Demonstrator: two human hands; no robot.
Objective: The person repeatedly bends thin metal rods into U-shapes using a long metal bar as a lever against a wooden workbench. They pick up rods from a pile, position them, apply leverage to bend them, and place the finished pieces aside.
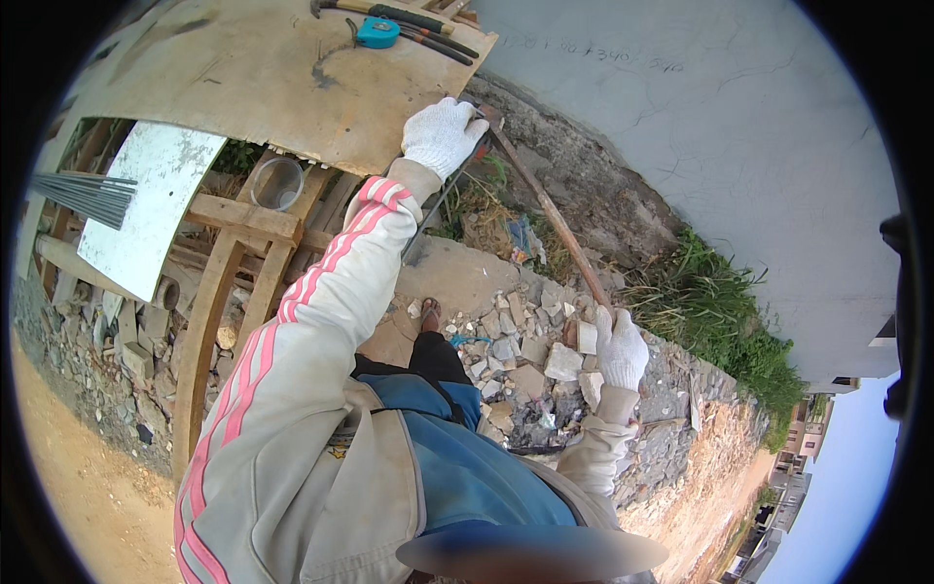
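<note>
In a white knit glove, my left hand (443,136) is closed at the right edge of a worn plywood board (282,83). A thin dark metal rod (440,209) runs down from under its fingers; the grip itself is partly hidden. My right hand (621,352), gloved alike, is wrapped round the lower end of a long rusty-brown bar (550,209). That bar slants up to the left, and its thicker far end lies beside my left fingertips. On the board's far part are a hammer (389,14), a teal tape measure (377,33) and a dark-handled tool (438,44).
Left of me, a bundle of grey metal rods (92,198) juts over a white panel (161,195). A clear plastic container (278,183) rests on the wooden frame (219,302). Broken blocks (530,365) litter the ground. A grey wall (720,146) and grass (715,311) border the right.
</note>
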